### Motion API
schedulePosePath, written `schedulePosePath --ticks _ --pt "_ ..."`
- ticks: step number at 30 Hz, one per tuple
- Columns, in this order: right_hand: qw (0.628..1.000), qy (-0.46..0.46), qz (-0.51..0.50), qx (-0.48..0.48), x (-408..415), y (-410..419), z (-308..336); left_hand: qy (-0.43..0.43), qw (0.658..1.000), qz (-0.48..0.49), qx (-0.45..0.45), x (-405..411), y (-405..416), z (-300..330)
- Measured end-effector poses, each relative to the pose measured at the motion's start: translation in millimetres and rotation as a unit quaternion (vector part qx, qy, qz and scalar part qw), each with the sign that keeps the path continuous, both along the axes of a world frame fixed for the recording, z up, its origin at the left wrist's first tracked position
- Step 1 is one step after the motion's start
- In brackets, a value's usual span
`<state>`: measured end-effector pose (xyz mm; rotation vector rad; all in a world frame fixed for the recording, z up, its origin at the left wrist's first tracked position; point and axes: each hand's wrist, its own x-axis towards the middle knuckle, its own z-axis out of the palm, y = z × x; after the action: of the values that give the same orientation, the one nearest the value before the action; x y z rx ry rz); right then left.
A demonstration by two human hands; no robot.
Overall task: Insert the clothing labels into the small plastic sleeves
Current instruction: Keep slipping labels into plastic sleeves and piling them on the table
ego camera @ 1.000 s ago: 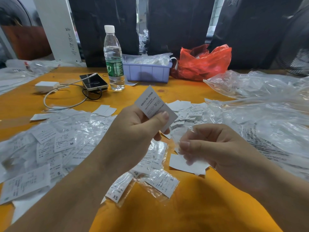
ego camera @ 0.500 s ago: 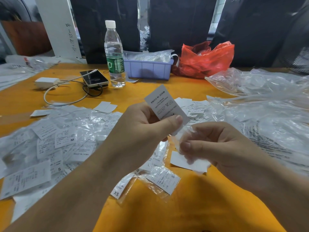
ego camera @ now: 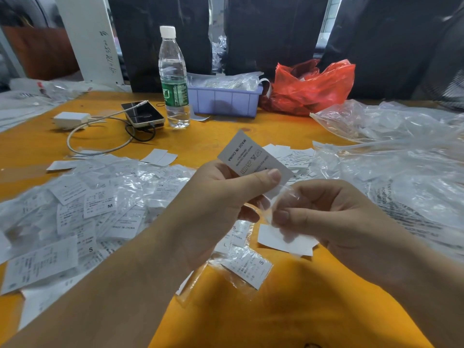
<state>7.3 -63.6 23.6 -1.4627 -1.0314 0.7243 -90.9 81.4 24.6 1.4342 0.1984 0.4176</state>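
My left hand (ego camera: 221,199) pinches a white clothing label (ego camera: 251,159) printed "MADE IN CHINA", tilted up over the table's middle. Its lower corner meets a small clear plastic sleeve (ego camera: 281,199) that my right hand (ego camera: 331,217) pinches between thumb and fingers. How far the label sits inside the sleeve is hard to tell. Under my right hand lies a blank white label (ego camera: 283,241). A heap of sleeved labels (ego camera: 82,209) covers the left side. Loose labels (ego camera: 291,156) lie behind my hands.
An orange table (ego camera: 276,310) holds a water bottle (ego camera: 173,79), a phone (ego camera: 143,113) with charger and cable, a purple bin (ego camera: 223,100), a red bag (ego camera: 311,86) and large clear plastic bags (ego camera: 401,156) at the right.
My left hand has brought the label rightward and down until its corner meets the sleeve in my right hand. The right hand stayed nearly in place.
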Motion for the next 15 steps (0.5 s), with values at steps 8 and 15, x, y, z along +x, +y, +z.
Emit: schedulePosePath --ticks 8,15 --pt "0.999 -0.019 -0.046 -0.001 1.4 -0.6 0.2 0.025 0.999 -0.014 -0.034 0.0 4.7 0.0" --pt "0.993 -0.083 -0.081 0.017 0.8 -1.7 -0.1 0.04 0.997 -0.016 -0.063 -0.6 7.4 1.0"
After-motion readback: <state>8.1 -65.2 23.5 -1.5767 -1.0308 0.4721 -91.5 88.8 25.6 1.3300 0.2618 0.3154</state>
